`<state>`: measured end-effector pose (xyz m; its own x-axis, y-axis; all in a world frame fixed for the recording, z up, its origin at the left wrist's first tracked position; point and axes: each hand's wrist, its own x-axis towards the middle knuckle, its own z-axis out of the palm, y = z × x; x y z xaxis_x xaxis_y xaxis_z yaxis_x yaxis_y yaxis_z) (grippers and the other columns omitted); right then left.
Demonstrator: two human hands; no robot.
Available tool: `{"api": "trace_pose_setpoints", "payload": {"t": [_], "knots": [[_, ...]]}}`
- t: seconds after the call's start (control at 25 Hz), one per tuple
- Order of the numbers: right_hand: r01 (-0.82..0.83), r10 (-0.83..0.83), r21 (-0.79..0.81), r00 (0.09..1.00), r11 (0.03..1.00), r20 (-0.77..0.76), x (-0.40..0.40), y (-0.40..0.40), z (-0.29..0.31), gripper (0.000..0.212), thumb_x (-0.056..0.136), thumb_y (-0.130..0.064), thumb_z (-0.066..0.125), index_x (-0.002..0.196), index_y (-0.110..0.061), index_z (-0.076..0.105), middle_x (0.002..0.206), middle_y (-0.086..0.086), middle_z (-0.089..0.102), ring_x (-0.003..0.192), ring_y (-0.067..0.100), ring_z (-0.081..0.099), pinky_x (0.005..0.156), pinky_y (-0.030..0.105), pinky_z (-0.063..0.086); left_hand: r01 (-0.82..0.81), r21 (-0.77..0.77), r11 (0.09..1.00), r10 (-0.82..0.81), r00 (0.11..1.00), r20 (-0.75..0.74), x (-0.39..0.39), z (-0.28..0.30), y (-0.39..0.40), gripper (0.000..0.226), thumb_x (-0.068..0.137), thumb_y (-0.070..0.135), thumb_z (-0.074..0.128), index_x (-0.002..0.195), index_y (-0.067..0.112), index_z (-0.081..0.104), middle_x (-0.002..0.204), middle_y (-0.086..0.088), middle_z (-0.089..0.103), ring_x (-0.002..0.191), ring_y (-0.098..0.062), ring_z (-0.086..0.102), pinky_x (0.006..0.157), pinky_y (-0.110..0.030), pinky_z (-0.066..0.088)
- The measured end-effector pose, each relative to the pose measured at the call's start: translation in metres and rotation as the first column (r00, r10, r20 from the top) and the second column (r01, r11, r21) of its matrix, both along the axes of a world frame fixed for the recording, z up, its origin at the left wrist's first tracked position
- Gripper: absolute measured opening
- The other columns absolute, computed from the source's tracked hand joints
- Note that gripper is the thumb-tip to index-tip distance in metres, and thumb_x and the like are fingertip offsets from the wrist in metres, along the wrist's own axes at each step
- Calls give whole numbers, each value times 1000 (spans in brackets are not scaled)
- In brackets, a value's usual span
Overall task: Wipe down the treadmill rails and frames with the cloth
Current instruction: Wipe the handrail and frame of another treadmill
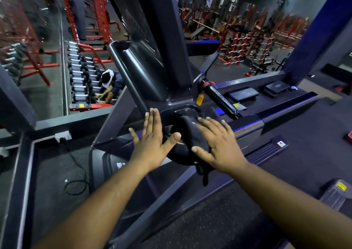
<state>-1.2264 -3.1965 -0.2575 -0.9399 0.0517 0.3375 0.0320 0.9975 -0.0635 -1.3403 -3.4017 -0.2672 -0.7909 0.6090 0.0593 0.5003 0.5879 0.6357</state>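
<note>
A dark cloth [190,134] lies draped over the treadmill frame's base joint [177,104], where the dark grey upright [162,39] meets the side rail [156,197]. My right hand [217,144] presses flat on the cloth, fingers spread, and a strip of cloth hangs below the palm. My left hand [152,140] rests flat and open on the frame just left of the cloth, fingers pointing up toward the upright. The treadmill belt [219,220] runs at lower right.
A neighbouring treadmill deck [314,144] lies to the right. A black cable [76,182] curls on the floor at left. Beyond a ledge, a lower gym floor holds a dumbbell rack [80,77], red racks and a crouching person [112,85].
</note>
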Motion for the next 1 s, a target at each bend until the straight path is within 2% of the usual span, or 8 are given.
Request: {"api": "trace_pose_setpoints", "payload": {"t": [0.16,0.32,0.4,0.52,0.64,0.72,0.88,1.0], "knots": [[237,-235,-141,971,961,37,-16,24,12,69,88,-71,30,145,-36,46,154,-7,44,143,15,37,119,50,19,11,-189,982,-63,960,-274,22,6,15,114,68,95,-10,152,20,-28,155,5,-44,143,-10,-39,113,-66,-18],[0,2,-52,999,999,36,7,16,-6,70,94,-69,24,151,-31,38,159,-8,36,148,16,29,119,47,17,-6,-307,952,-149,867,-476,45,13,51,112,75,92,-6,156,15,-17,162,-2,-30,149,-16,-28,113,-71,-11],[35,-32,-50,998,998,55,14,70,-6,75,93,-74,20,151,-31,37,158,-7,37,147,17,30,120,44,14,-22,-345,938,-175,830,-530,50,16,73,112,79,92,1,158,13,-9,165,-4,-19,152,-17,-19,113,-73,-9],[184,-180,-80,982,980,54,18,149,-2,85,87,-81,9,150,-31,37,159,-5,36,148,17,27,121,45,10,-36,-376,926,-184,826,-532,61,20,113,114,79,93,5,158,10,0,167,-6,-9,154,-19,-9,113,-73,-7],[196,-182,-68,968,978,170,-4,183,4,84,87,-77,10,155,-31,28,163,-4,27,150,17,23,122,47,10,-46,-446,894,-203,844,-496,65,25,167,115,79,93,5,158,10,8,166,-7,-4,154,-21,-2,112,-75,-3],[184,-163,-77,961,980,225,-23,190,13,73,94,-69,20,155,-30,28,161,-2,33,147,21,31,119,47,18,-72,-496,865,-198,859,-471,62,26,190,116,77,94,3,158,12,-4,165,-6,-17,153,-19,-13,110,-75,-7],[86,-70,-116,988,990,136,-31,205,16,59,96,-64,25,144,-32,40,143,-2,52,129,26,51,107,45,33,-106,-525,844,-149,896,-419,57,24,205,118,72,97,4,153,17,-26,159,-3,-35,149,-17,-29,111,-72,-12],[168,-132,-68,920,983,368,-52,207,27,73,95,-70,27,150,-22,34,144,7,54,132,28,51,105,46,35,-77,-527,847,-161,906,-391,55,25,204,118,72,97,7,153,19,-26,160,-2,-34,148,-17,-29,111,-72,-12]]}}
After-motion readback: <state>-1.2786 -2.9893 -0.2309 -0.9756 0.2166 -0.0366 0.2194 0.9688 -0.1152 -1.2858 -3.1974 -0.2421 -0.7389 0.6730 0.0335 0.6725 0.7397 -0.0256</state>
